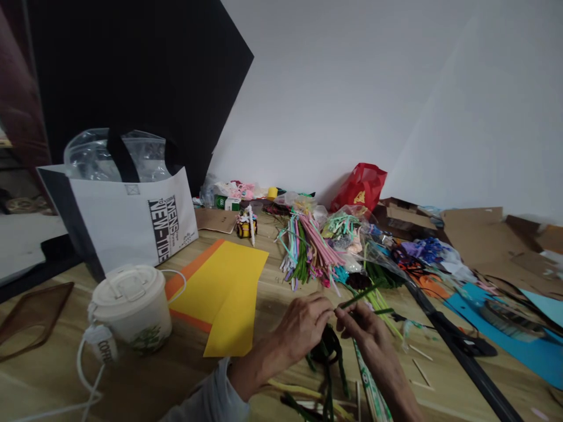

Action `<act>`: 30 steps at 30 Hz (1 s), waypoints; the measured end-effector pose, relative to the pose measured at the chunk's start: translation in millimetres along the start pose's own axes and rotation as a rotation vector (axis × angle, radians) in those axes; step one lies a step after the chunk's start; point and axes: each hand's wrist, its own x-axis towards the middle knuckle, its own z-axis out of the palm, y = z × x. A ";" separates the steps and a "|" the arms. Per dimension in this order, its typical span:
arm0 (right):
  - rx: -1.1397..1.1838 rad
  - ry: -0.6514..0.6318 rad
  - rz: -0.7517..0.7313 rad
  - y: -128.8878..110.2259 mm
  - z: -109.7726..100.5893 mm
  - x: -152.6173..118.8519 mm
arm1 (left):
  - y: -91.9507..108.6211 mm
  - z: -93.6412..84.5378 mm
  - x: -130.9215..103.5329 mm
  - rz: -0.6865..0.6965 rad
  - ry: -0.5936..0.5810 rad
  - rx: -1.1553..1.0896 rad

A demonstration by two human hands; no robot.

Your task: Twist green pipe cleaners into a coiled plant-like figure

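Note:
Dark green pipe cleaners (pixel 363 295) stick out past the fingers of my right hand (pixel 369 334), which is closed in a pinch on them. My left hand (pixel 303 322) meets it fingertip to fingertip, its thumb and fingers also pinched at the near end of the green strand; the exact grip point is too small to make out. Directly below both hands lies a dark green looped piece (pixel 326 351) with strands hanging toward the table's near edge. A yellow strip (pixel 290 387) and more green pieces rest beneath my left forearm.
Bundles of coloured pipe cleaners (pixel 310 249) lie beyond my hands. Yellow paper (pixel 237 275), a white lidded cup (pixel 132 305) with a cord and a white bag (pixel 118 217) stand left. On the right are a black bar-shaped tool (pixel 444 325), a tape roll (pixel 512 319) and cardboard (pixel 479 234).

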 end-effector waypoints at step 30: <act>-0.192 -0.198 -0.335 9.2 -15.2 2.6 | -25.6 -12.7 5.3 -0.450 -0.407 -1.134</act>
